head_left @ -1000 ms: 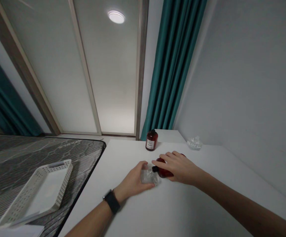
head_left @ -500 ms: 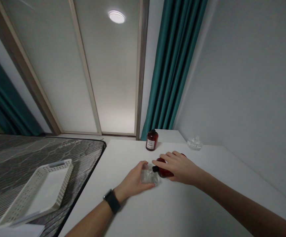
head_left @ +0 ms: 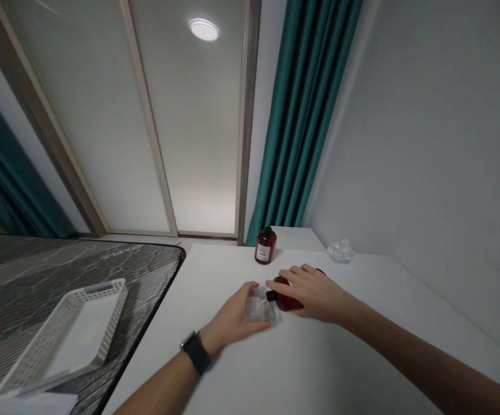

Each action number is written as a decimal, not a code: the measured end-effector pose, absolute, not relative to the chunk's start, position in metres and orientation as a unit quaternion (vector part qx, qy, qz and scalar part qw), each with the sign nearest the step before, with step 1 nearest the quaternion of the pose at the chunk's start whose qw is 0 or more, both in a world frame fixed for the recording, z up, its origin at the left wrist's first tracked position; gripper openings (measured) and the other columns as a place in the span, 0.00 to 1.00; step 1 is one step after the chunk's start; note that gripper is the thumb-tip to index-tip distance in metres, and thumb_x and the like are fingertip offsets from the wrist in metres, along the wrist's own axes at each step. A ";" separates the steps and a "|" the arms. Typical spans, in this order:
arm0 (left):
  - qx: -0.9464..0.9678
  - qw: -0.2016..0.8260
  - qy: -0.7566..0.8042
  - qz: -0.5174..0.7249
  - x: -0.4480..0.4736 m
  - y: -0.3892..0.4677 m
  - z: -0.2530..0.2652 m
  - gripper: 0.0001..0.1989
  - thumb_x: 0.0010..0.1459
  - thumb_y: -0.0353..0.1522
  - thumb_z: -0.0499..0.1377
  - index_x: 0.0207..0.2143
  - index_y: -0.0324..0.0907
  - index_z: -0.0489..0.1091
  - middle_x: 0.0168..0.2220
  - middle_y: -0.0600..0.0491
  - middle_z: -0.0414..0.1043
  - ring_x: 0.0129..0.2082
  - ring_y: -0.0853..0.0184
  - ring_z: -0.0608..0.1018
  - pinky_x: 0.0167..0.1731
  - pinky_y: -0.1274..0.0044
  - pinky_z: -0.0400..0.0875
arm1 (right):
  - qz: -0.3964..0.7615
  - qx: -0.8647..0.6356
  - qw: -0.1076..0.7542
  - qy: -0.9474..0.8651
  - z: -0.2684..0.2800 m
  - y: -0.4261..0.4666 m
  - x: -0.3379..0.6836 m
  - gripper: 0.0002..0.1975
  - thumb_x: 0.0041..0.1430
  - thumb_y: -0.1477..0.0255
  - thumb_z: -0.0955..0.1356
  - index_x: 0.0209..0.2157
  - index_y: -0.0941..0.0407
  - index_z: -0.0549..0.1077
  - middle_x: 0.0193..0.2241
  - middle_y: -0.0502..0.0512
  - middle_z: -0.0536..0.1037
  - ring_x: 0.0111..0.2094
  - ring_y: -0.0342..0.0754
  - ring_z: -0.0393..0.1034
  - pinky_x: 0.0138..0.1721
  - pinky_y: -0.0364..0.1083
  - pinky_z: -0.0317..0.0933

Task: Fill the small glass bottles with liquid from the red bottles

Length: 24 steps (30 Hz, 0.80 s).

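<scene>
My right hand (head_left: 308, 293) is wrapped over a reddish-brown bottle (head_left: 285, 301), which lies tilted on its side with its black cap end toward the left. Clear crinkled plastic, apparently a bag (head_left: 260, 308), is held between the thumb and fingers of my left hand (head_left: 238, 316). The bottle's cap end is at the plastic's right edge; whether it reaches inside, I cannot tell. Most of the bottle's body is hidden under my right hand. A second brown bottle (head_left: 264, 252), with a white label and black cap, stands upright farther back on the white table (head_left: 215, 271).
A crumpled clear plastic piece (head_left: 340, 251) lies at the table's back right, near the grey wall (head_left: 440, 144). To the left, a white perforated basket (head_left: 66, 337) rests on a dark patterned surface (head_left: 146, 276). A green curtain (head_left: 302, 115) hangs behind the table.
</scene>
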State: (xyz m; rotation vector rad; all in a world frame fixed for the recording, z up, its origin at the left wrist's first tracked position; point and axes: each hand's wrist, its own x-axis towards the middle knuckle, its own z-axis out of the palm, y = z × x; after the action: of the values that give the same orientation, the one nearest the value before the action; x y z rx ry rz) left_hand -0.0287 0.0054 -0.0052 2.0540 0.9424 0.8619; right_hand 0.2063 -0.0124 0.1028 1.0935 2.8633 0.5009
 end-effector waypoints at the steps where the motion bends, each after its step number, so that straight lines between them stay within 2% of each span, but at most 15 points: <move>1: 0.795 0.351 0.365 0.333 -0.029 0.005 -0.005 0.38 0.48 0.37 0.71 0.58 0.42 0.57 0.53 0.43 0.70 0.53 0.53 0.74 0.55 0.60 0.68 | 0.161 0.352 0.019 0.922 0.103 -0.012 0.206 0.36 0.54 0.66 0.75 0.61 0.49 0.61 0.46 0.58 0.76 0.42 0.56 0.71 0.38 0.50 0.59; 24: 0.796 0.353 0.365 0.330 -0.029 0.004 -0.001 0.37 0.48 0.37 0.70 0.57 0.41 0.58 0.52 0.43 0.70 0.52 0.54 0.75 0.53 0.62 0.69 | 0.171 0.343 0.026 0.924 0.108 -0.012 0.205 0.35 0.54 0.67 0.75 0.60 0.49 0.61 0.45 0.57 0.76 0.41 0.56 0.71 0.38 0.50 0.60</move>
State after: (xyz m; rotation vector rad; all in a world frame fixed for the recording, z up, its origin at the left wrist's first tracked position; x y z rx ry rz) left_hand -0.0291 0.0041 -0.0012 2.0595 0.9431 0.8542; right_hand 0.2047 -0.0122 0.1078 1.0584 2.8534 0.5268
